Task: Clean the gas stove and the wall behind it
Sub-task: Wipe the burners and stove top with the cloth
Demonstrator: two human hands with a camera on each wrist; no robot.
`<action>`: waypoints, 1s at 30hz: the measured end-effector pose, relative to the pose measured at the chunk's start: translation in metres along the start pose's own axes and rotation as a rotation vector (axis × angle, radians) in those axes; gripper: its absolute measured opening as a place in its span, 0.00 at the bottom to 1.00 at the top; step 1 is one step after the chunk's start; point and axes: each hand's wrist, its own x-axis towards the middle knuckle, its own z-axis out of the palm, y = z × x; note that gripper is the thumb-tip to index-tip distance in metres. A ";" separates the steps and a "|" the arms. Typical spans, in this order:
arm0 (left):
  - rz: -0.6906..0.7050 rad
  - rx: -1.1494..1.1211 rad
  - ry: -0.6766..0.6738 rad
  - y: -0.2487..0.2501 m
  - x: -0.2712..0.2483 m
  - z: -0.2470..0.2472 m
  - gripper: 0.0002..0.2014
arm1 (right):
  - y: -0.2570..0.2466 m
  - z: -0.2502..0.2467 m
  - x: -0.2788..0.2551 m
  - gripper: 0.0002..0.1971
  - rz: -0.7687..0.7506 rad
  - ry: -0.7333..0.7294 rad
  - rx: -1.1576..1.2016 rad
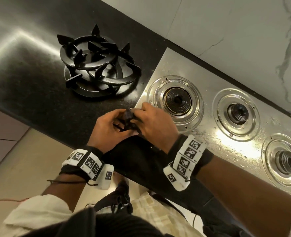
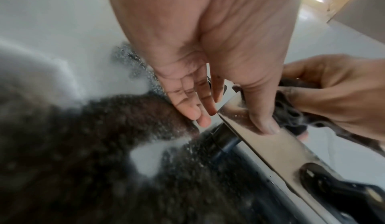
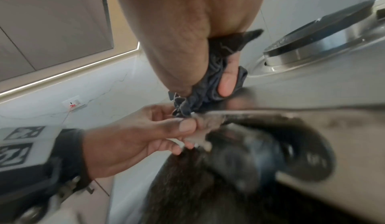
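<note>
The dark cleaning cloth sits bunched between both hands at the front left corner of the stainless gas stove, beside the black counter. The right hand has its fingers and thumb curled around the wad; the left hand pinches a loose edge of it. The cloth appears soft, limp and light, probably damp; it is best gathered into a firm pad held in the palm. The stove top looks rigid, slick and wet, so pressure should stay even. The removed pan supports, stacked on the counter, look heavy and stiff. No legible brand or writing appears; the wristbands carry only coded markers.
</note>
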 end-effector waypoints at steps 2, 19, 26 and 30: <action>-0.008 0.016 -0.014 0.002 0.002 -0.002 0.34 | 0.010 -0.014 0.016 0.14 0.032 -0.008 -0.040; -0.034 0.128 -0.003 0.027 0.026 -0.001 0.38 | 0.029 -0.059 0.066 0.09 0.037 -0.144 -0.191; -0.111 0.137 -0.060 0.037 0.036 -0.006 0.39 | 0.033 -0.070 0.060 0.09 -0.058 -0.219 -0.179; -0.154 0.138 -0.056 0.044 0.036 -0.005 0.39 | 0.075 -0.086 0.106 0.10 0.067 -0.189 -0.210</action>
